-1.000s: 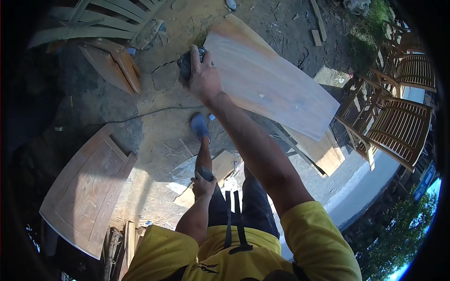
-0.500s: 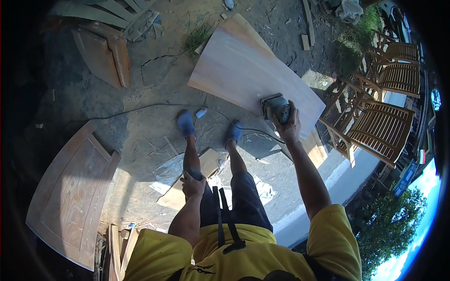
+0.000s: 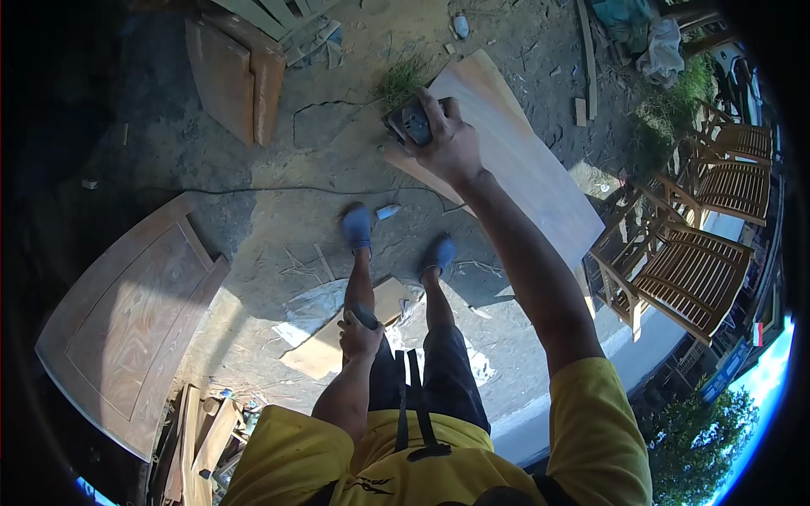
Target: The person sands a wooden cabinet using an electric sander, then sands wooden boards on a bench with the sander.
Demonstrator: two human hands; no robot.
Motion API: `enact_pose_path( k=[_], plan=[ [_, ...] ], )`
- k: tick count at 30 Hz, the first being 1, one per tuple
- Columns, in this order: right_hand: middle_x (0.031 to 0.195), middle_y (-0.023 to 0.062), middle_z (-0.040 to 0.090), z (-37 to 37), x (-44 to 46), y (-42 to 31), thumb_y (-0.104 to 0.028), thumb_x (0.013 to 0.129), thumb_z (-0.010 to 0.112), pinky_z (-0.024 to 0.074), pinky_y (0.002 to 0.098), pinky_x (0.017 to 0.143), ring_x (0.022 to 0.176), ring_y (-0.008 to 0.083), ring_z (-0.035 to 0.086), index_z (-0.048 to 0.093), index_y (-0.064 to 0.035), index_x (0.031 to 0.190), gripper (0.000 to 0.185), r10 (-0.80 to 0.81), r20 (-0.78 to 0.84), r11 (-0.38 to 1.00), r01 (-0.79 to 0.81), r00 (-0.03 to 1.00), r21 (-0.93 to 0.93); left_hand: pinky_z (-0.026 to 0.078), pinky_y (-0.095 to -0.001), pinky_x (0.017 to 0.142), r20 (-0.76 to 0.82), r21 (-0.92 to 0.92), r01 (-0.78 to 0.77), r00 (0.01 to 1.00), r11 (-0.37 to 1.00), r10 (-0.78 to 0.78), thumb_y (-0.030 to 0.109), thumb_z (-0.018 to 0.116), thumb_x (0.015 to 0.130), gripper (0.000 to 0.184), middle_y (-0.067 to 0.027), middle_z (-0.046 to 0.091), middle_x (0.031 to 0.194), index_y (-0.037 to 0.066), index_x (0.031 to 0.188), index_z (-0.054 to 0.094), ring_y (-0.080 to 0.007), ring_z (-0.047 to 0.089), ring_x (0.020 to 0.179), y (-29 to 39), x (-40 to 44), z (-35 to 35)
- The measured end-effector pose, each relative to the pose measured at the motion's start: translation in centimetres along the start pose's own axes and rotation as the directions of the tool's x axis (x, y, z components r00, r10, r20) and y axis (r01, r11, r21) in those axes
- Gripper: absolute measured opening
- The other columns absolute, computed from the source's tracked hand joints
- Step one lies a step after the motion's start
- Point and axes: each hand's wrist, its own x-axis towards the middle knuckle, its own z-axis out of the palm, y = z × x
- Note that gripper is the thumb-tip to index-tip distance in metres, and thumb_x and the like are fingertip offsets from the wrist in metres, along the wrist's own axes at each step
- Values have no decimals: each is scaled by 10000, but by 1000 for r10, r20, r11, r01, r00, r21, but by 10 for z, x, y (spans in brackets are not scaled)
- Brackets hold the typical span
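My right hand (image 3: 451, 145) is closed over an electric sander (image 3: 413, 122). The sander sits at the far left end of a pale wooden panel (image 3: 523, 160), which lies at an angle on the ground in front of me. Part of that panel end is hidden under the sander and my hand. By my left knee, my left hand (image 3: 359, 339) is wrapped round a small dark rounded object (image 3: 364, 315); its kind cannot be made out. A dark cord (image 3: 295, 189) runs across the ground past my shoes.
A large framed wooden panel (image 3: 135, 312) stands at the left. Stacked boards (image 3: 232, 76) lie farther off. Slatted wooden chairs (image 3: 692, 274) line the right side. Between my feet and body lie a cardboard piece (image 3: 325, 350) and plastic sheeting (image 3: 316, 308). A small bottle (image 3: 388, 211) lies near my shoes.
My right hand has carried the sander from the panel's near right part to its far left end. My left hand stays by the knee, still round the dark object. The view has shifted slightly.
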Motion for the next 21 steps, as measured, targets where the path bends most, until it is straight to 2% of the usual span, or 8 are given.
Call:
enact_pose_path(
  k=[3, 6, 10, 13, 15, 16, 18, 21],
  plan=[
    [1268, 226, 595, 4, 22, -9, -309, 776, 835, 637, 538, 766, 904, 466, 731, 443, -228, 1575, 894, -48, 10, 999, 48, 999, 7, 588, -544, 952, 9, 11, 1, 1000, 1000, -1, 532, 841, 794, 1029, -307, 517, 1389, 43, 1566, 368, -470, 692, 1129, 2, 1, -9],
    [1239, 224, 609, -11, 3, 13, -298, 779, 840, 638, 536, 766, 880, 462, 733, 452, -202, 1569, 885, 14, 13, 1000, -14, 1000, 10, 590, -546, 947, 33, -6, 6, 999, 1000, -6, 533, 835, 796, 1020, -306, 523, 1386, 42, 1563, 375, -469, 695, 1124, 3, -1, -9],
    [1200, 231, 648, -41, -62, 58, -278, 812, 865, 614, 512, 833, 1014, 449, 708, 484, -85, 1526, 832, 227, -112, 973, -230, 967, -12, 603, -534, 933, 22, -8, -2, 1000, 1000, 2, 536, 833, 794, 1021, -304, 531, 1370, 24, 1551, 377, -472, 705, 1104, 1, 3, -6],
    [1221, 267, 637, -51, -102, 102, -312, 813, 856, 579, 549, 879, 1042, 483, 690, 475, -55, 1532, 854, 350, -299, 927, -374, 888, -23, 604, -536, 934, 12, 0, -3, 1000, 1000, 3, 534, 829, 801, 1008, -313, 530, 1371, 28, 1549, 381, -473, 705, 1110, -3, 9, -2],
    [1243, 274, 639, -50, -108, 128, -355, 815, 843, 551, 569, 921, 1066, 510, 677, 462, -48, 1514, 854, 504, -417, 829, -559, 756, -12, 602, -541, 934, 39, -17, -3, 999, 1000, 4, 535, 832, 800, 1010, -321, 528, 1375, 31, 1550, 380, -477, 703, 1115, -1, 11, -4],
    [1243, 274, 639, -51, -103, 128, -355, 815, 843, 551, 569, 921, 1066, 510, 677, 462, -48, 1514, 854, 510, -421, 825, -566, 750, -10, 601, -545, 935, 64, -22, -4, 998, 1000, 5, 535, 835, 799, 1013, -329, 525, 1380, 34, 1552, 380, -481, 701, 1121, -4, 11, -6],
    [1246, 300, 634, -57, -71, 124, -400, 820, 823, 530, 573, 954, 1101, 529, 662, 449, -42, 1485, 843, 679, -397, 696, -713, 617, 82, 601, -549, 930, 69, -8, -18, 997, 1000, 19, 541, 839, 795, 1022, -332, 522, 1385, 37, 1553, 376, -484, 701, 1119, -11, 12, 3],
    [1249, 358, 600, -48, -9, 93, -449, 854, 797, 547, 574, 945, 1073, 543, 669, 394, -16, 1516, 888, 645, -396, 731, -678, 653, 72, 577, -561, 977, 92, -9, -19, 996, 1000, 19, 539, 850, 796, 1032, -336, 517, 1391, 40, 1557, 363, -500, 683, 1152, -13, 19, 3]
  ],
)
